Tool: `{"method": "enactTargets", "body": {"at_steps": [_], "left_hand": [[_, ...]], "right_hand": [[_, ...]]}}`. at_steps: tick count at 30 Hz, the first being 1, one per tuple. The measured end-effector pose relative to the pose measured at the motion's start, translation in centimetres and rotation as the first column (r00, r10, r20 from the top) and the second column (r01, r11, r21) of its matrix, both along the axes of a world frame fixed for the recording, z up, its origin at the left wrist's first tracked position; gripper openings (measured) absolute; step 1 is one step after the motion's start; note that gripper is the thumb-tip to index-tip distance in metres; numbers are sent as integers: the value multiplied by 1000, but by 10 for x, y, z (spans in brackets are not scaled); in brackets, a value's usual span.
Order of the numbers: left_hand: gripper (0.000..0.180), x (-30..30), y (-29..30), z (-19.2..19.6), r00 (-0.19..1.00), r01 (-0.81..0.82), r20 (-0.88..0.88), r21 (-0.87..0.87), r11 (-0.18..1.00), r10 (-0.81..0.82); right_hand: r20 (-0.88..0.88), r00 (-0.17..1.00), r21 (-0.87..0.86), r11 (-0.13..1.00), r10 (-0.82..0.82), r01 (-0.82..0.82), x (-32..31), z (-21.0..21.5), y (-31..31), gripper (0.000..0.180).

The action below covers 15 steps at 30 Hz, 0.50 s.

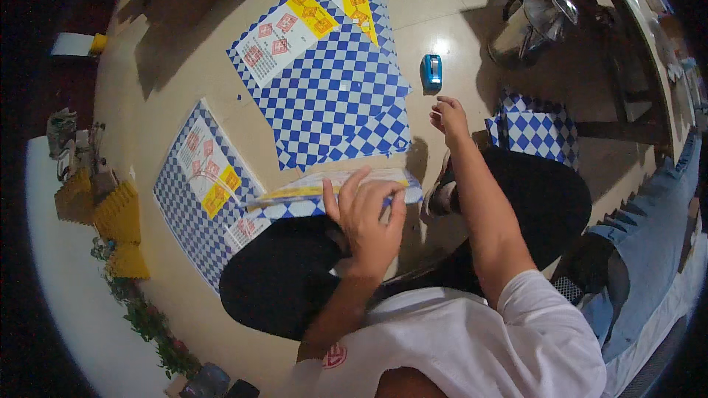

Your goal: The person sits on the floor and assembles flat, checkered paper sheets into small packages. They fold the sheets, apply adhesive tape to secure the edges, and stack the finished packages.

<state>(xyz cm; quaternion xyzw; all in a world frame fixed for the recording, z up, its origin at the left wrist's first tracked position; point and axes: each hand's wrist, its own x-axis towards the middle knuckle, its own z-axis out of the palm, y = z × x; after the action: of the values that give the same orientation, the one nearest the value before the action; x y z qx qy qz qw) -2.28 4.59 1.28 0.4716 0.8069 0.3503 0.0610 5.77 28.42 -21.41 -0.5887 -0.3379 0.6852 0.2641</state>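
My left hand (367, 227) grips a folded blue-and-white checkered paper sheet (291, 210) just above my knees, fingers over its upper edge. Beyond my right knee, my right hand (450, 119) is stretched forward with fingers loosely apart and nothing seen in them. Just past its fingertips, on the floor, lies a small blue tool with a silvery strip (432, 74), whose exact kind I cannot tell. Ahead of me several checkered sheets (332, 88) with white and yellow printed panels are spread overlapping. More such sheets (203, 191) lie at the left.
Folded checkered pieces (535, 131) are piled beyond my right knee. A metal kettle (527, 29) stands at the far right, by a wooden frame's legs (634, 51). Blue cloth (641, 250) hangs at right. Yellow pleated objects (114, 214) and a leafy plant (151, 317) line the left.
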Motion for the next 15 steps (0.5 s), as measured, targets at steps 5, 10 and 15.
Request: {"method": "enactTargets", "body": {"at_steps": [5,10,15], "left_hand": [[14,0,0,-3,1000,-11,29,-68,998,13],[28,-6,-4,-7,999,50,24,-148,988,-47],[25,-13,5,-5,996,72,65,-173,982,-62]], "right_hand": [[283,953,79,987,111,-138,-14,-69,65,45],[320,930,41,978,180,-204,-25,-99,102,40],[131,949,-189,947,286,-260,-19,-123,127,24]]}}
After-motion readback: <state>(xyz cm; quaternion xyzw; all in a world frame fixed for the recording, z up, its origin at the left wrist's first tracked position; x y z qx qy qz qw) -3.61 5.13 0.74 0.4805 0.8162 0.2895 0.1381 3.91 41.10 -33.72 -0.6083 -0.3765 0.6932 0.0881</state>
